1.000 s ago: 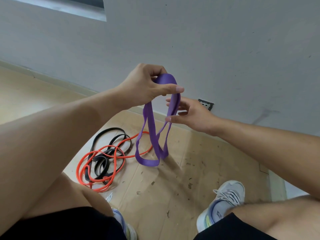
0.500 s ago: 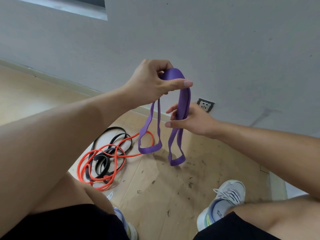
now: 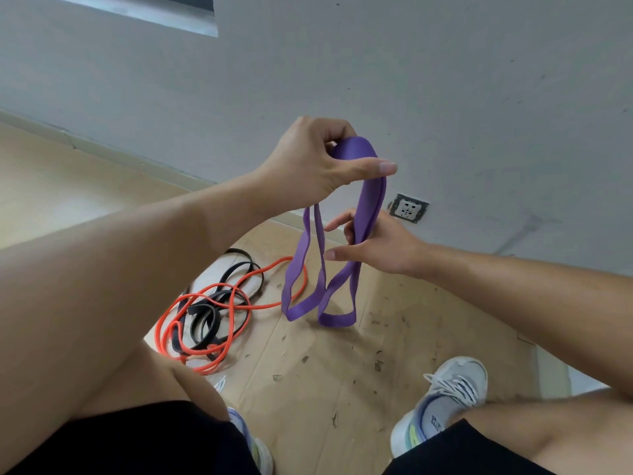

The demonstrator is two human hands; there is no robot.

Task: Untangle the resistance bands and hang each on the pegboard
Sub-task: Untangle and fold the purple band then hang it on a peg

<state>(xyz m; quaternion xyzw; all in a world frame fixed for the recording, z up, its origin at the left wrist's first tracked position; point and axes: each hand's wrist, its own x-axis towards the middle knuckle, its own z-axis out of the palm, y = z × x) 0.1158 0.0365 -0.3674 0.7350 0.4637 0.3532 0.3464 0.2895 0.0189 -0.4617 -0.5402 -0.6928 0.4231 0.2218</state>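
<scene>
A wide purple resistance band (image 3: 368, 200) hangs in the air in front of the grey wall. My left hand (image 3: 308, 162) grips its top fold, thumb stretched over it. Lower and to the right, my right hand (image 3: 380, 245) holds one hanging strand between thumb and fingers. Two purple loops dangle below, just above the floor. An orange band (image 3: 219, 299) and a black band (image 3: 205, 320) lie tangled together on the wooden floor to the left. No pegboard is in view.
A wall socket (image 3: 407, 208) sits low on the grey wall (image 3: 445, 97). My knees and two grey sneakers, right one (image 3: 442, 402), frame the dusty wooden floor (image 3: 308, 389). A window edge (image 3: 171, 15) shows at top left.
The purple band has separated from one hanging bundle into two loops side by side. My left hand rose slightly, and my right hand closed around one strand.
</scene>
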